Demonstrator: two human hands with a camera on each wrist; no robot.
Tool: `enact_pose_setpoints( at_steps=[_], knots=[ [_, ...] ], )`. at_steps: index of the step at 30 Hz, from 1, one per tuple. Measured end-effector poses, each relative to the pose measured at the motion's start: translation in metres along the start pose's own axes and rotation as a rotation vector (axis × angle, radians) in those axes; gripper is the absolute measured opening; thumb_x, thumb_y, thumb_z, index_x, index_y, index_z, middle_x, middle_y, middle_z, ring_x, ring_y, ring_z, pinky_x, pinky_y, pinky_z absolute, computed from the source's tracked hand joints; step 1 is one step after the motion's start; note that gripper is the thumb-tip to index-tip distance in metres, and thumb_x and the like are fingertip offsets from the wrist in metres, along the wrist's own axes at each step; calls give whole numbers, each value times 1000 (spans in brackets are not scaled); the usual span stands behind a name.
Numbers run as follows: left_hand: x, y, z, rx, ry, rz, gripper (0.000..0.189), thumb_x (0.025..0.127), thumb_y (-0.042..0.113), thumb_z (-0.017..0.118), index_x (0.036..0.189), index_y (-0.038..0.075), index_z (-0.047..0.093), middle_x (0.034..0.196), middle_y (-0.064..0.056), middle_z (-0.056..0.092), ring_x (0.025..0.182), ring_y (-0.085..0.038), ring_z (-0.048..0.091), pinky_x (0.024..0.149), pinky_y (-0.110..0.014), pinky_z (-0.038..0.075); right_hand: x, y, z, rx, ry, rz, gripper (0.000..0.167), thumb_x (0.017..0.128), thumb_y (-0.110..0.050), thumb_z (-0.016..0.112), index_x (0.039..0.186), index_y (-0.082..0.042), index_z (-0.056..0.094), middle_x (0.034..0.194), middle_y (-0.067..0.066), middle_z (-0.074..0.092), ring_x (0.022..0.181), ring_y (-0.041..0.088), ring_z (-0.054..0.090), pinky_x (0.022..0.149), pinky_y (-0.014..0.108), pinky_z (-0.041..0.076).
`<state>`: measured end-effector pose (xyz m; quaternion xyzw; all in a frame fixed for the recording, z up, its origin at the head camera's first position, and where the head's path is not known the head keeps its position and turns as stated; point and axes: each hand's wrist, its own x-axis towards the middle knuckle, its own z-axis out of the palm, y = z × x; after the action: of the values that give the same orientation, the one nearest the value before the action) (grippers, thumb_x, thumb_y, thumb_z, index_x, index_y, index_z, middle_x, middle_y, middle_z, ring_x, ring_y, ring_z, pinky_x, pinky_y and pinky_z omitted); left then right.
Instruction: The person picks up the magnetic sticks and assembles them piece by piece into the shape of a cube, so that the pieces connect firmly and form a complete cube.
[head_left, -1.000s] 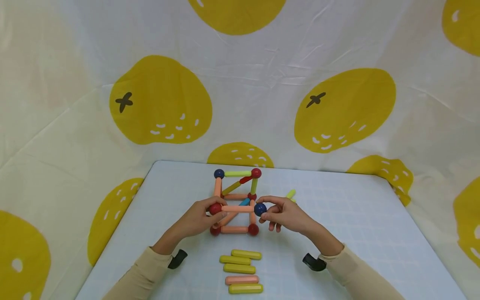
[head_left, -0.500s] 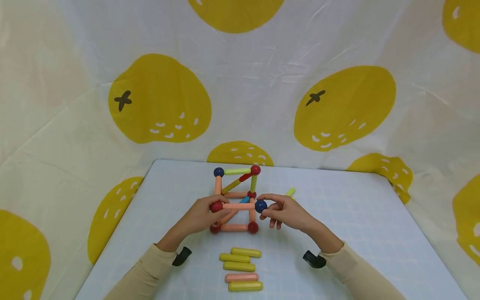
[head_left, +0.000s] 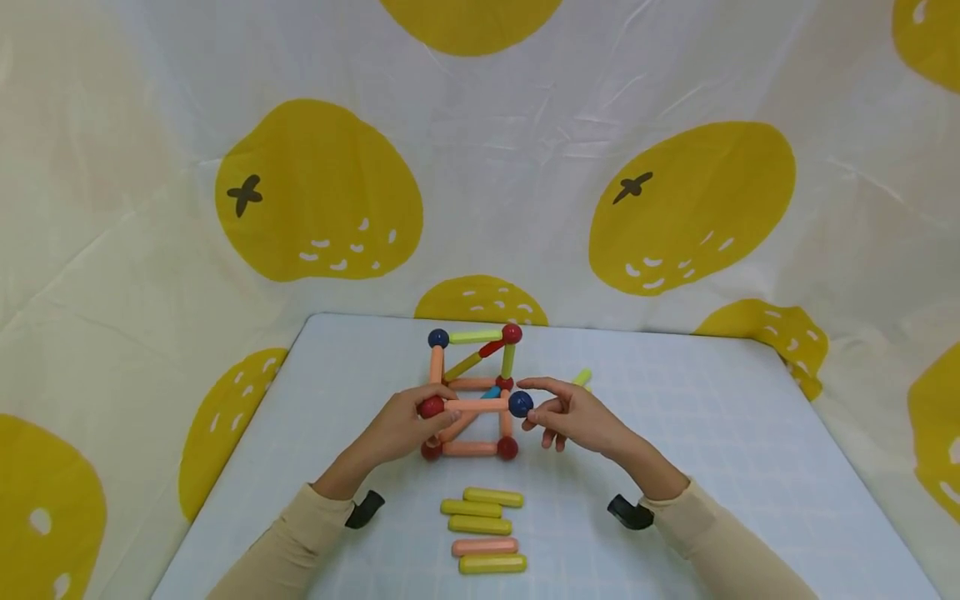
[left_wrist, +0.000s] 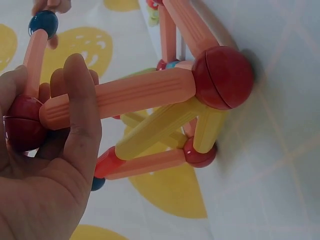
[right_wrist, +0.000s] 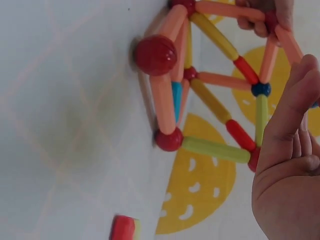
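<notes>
A frame of magnetic rods and balls stands on the table. In the head view my left hand (head_left: 399, 427) grips the red ball (head_left: 431, 407) at its upper front left corner. From that ball a salmon rod (head_left: 477, 405) runs level to a blue ball (head_left: 521, 404). The left wrist view shows another salmon rod (left_wrist: 145, 95) dropping from the held ball to a red ball (left_wrist: 223, 77) on the table. My right hand (head_left: 577, 419) is beside the blue ball, thumb tip right at it and index finger lifted above it. No post shows under the blue ball in the right wrist view.
Several loose rods lie in front of the frame, among them a yellow rod (head_left: 492, 564) and a salmon rod (head_left: 484, 547). A light green rod (head_left: 582, 377) lies behind my right hand. A cloth with yellow fruit print (head_left: 480, 167) hangs behind the table.
My right index finger has lifted off the top of the blue ball, and the hand has eased slightly right. My left hand keeps its grip on the red ball. The view has tilted slightly.
</notes>
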<state>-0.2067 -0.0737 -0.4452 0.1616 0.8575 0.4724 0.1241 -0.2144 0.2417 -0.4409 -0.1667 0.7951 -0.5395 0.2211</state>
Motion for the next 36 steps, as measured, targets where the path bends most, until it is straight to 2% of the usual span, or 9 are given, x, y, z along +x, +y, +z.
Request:
enact_pose_setpoints(
  at_steps=[3,5,10,14,18,20,27,32,36],
  knots=[
    [1,1,-1,23,-4,16,29,99,37,67,121,18,66,70,1,50,55,-12,47,50,-22,35,-5,11,-1,-1,18,57,52,101,-31,66,148,-15,50,103,19,76,74,45,68,59,29,56],
    [1,1,-1,26,-7,14,29,99,38,67,121,19,66,74,1,53,58,-11,49,51,-22,37,-9,21,1,-9,11,108,52,101,-33,66,146,-13,51,103,20,75,71,39,69,59,28,56],
    [0,1,-2,11,-3,-7,29,98,36,70,121,19,66,80,-2,58,63,-15,57,53,-23,41,-23,47,18,-16,-95,237,47,100,-36,65,141,-13,56,94,10,77,58,18,65,55,25,53],
    [0,3,-2,-4,9,-27,27,97,32,72,119,19,66,81,-7,63,66,-22,64,53,-25,42,-29,61,38,13,-174,270,39,100,-34,66,134,-17,60,90,6,77,53,13,63,50,24,51],
    [1,2,-1,-12,17,-52,27,96,31,73,120,20,66,84,-6,63,68,-23,66,56,-25,44,-30,65,57,35,-195,284,32,99,-30,68,128,-18,63,89,4,78,51,10,62,48,21,49],
    [1,2,0,-22,17,-54,28,96,31,72,121,19,66,86,-6,63,68,-22,66,57,-26,46,-30,64,64,47,-182,285,30,99,-28,68,127,-17,64,89,4,78,50,9,61,47,19,48],
    [1,2,0,-28,20,-39,27,97,31,72,120,19,66,87,-18,68,66,-21,65,56,-26,44,-25,58,80,42,-90,273,26,99,-21,67,122,-9,67,86,3,78,48,5,59,45,18,46],
    [0,3,-1,-30,14,-48,28,97,30,72,121,18,66,86,-20,68,67,-24,66,55,-27,43,-25,55,76,48,-43,310,28,100,-21,66,124,-7,68,88,2,78,51,6,59,49,19,49],
    [0,3,-1,-2,23,-56,27,96,32,72,120,20,67,88,-12,63,72,-21,61,57,-27,43,-24,55,63,100,44,345,33,101,-24,64,129,-7,65,93,3,78,56,8,59,53,21,50]
  ],
)
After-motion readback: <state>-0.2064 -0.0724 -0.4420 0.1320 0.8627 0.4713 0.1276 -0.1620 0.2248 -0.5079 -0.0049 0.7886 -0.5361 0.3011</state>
